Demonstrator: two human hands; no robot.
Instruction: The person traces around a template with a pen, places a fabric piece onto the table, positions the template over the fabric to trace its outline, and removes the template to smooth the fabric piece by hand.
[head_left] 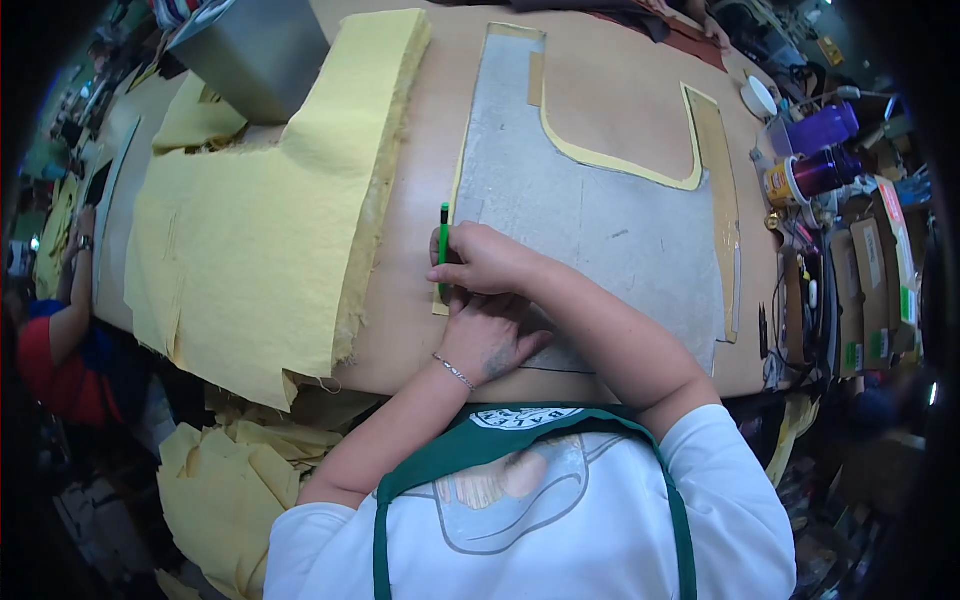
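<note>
My right hand [487, 258] pinches an upright green pen [444, 250] at the left edge of a flat grey template [590, 240]. Just below it, my left hand [490, 335] rests palm down on the template's lower left corner, its thumb out to the side. The right hand partly covers the left fingers. Yellow material borders the template, which has a wide U-shaped cutout at its far side. To the left lies a thick stack of yellow fabric [260, 230] with frayed cut edges.
A grey metal block [255, 60] stands at the back left. On the right edge are a white bowl [759, 97], a purple bottle [825, 125] and cardboard boxes [865, 290]. Yellow scraps [225, 495] hang below the table. Another person's arm [75, 300] shows at far left.
</note>
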